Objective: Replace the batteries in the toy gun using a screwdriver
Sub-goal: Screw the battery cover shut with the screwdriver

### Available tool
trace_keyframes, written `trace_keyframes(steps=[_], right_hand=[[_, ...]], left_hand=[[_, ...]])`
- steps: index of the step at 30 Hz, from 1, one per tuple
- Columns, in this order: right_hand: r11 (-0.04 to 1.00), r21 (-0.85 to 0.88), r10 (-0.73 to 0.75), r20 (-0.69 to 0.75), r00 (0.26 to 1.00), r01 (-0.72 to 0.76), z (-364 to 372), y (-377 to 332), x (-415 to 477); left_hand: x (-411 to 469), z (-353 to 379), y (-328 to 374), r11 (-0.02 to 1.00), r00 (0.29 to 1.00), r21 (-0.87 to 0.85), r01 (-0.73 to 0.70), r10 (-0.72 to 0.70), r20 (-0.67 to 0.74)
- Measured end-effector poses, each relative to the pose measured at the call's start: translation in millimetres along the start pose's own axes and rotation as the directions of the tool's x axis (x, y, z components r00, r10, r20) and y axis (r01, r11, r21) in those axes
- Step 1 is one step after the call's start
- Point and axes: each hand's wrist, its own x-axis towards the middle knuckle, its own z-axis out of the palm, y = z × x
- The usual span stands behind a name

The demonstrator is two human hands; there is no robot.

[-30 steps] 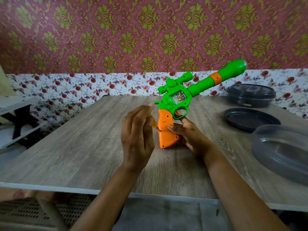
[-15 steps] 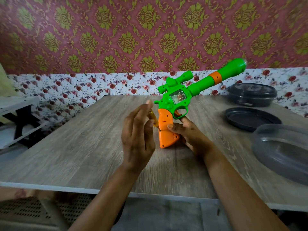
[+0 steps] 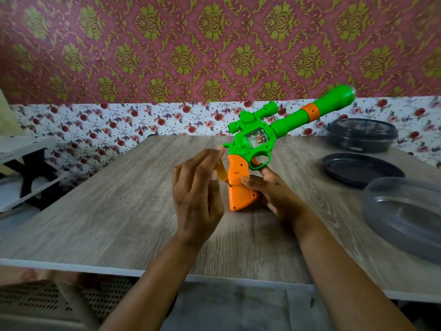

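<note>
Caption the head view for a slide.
Left hand drives a yellow screwdriver into the toy gun grip; right hand steadies it.

- Our left hand [image 3: 195, 197] stands edge-up at nine o'clock, fingers loosely curled inward.
- Our right hand [image 3: 274, 192], at three o'clock, is clenched, thumb forward.

Green-and-orange toy gun [image 3: 257, 149], damask wallpaper [image 3: 167, 44]

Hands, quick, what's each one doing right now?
Left hand: closed on the yellow screwdriver, tip at the toy gun handle.
Right hand: closed on the orange handle.
</note>
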Motion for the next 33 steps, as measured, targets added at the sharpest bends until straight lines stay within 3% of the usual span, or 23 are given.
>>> trace_keyframes(steps=[22,33], right_hand=[[0.999,0.044,0.003,-0.018,1.0,-0.002,1.4,1.7,0.9],[0.998,0.064,-0.004,-0.003,1.0,0.004,0.5,3.4,1.0]], left_hand=[[0.5,-2.7,-3.3,1.0,1.0,-0.031,0.005,-0.005,-0.029],[1.6,-2.4,-3.7,1.0,1.0,-0.024,-0.009,0.009,0.024]])
